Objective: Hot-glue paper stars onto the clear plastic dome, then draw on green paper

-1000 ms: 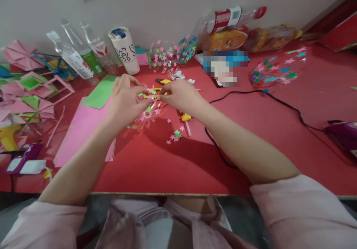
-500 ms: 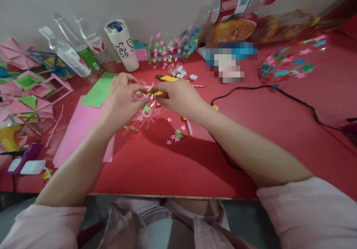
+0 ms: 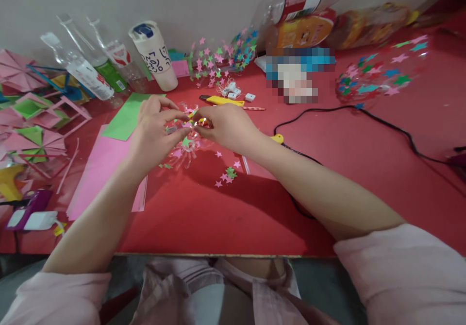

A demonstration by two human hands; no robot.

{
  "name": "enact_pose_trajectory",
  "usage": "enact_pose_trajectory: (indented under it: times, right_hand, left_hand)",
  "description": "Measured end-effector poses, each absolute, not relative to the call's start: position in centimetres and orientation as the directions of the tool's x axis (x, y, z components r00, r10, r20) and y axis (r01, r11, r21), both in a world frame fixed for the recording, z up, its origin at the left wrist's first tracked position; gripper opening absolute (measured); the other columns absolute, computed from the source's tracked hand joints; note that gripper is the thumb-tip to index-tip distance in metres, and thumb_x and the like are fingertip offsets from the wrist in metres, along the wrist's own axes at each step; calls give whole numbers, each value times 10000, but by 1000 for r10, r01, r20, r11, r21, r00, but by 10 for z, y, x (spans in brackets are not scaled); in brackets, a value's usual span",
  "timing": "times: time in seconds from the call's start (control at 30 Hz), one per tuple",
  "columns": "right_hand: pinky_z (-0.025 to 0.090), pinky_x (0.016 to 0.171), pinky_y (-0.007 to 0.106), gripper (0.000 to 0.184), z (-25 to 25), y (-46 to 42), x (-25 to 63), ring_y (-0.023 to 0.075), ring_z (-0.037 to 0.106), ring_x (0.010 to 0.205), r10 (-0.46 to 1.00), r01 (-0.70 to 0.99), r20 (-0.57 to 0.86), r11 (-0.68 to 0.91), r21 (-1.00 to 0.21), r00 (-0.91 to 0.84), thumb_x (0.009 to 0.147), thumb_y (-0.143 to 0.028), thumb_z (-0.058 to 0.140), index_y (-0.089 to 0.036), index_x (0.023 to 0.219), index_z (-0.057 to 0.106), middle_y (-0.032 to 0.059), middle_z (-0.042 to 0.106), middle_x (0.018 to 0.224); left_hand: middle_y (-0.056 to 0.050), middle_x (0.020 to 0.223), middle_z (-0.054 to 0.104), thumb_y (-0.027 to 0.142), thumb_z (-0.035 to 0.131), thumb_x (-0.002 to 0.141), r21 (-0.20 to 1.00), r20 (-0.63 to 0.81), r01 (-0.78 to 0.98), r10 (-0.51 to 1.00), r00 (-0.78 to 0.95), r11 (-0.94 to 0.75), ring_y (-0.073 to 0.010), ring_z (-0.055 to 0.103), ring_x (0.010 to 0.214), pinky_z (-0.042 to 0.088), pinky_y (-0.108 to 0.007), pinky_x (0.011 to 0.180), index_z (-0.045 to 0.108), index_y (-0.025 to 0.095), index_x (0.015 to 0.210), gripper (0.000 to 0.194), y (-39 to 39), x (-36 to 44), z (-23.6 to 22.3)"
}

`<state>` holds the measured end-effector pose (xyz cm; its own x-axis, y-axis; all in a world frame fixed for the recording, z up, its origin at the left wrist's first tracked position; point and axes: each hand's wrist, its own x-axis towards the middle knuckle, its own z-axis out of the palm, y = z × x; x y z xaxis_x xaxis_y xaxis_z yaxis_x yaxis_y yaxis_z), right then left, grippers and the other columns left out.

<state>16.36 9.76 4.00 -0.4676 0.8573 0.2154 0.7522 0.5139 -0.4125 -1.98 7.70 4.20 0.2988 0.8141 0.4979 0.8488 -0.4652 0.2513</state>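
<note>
Fingertips nearly meeting, both my hands work above a clear plastic piece (image 3: 187, 159) with splayed strips and pink and green star stickers. My left hand (image 3: 153, 126) pinches with thumb and index finger at its upper part. Opposite it, my right hand (image 3: 231, 128) also has thumb and fingers pressed together there. Whatever lies between the fingertips is too small and covered to name. Loose pink and green stars (image 3: 229, 173) lie on the red table below my right hand. A yellow utility knife (image 3: 224, 101) rests just beyond the hands.
Pink sheets (image 3: 91, 179) and a green sheet (image 3: 122, 123) lie at left, near paper crafts (image 3: 32, 101) and a yellow glue gun (image 3: 10, 181). A tumbler (image 3: 155, 55) and several plastic bottles line the wall. A black cable (image 3: 386, 123) crosses the right side, beside a star-covered plastic piece (image 3: 382, 77).
The view has shifted slightly, moving the tabletop things a little left and up in the picture. Both hands stay pinched together over the plastic piece. More of a yellow object shows beside my right forearm.
</note>
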Motion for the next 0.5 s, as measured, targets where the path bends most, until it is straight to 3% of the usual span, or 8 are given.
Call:
enact_pose_trajectory:
  times: [0.3,0.5]
  right_hand:
    - [292,596,256,202,40,98,164,147,549,739,877,718,209,475,-508,-432,842,-304,559,-180,950,677,30,666,844]
    - [278,596,265,208,40,97,163,149,534,727,889,733,198,452,-508,-412,824,-283,547,-176,956,667,37,655,832]
  left_hand:
    - [-31,1017,560,343,680,804,274,475,846,829,294,-457,-243,533,1041,435,-436,949,702,293,887,99,76,-18,43]
    - [-33,1035,565,343,674,804,280,462,845,835,298,-456,-253,522,1072,424,-447,965,698,306,880,88,75,-18,44]
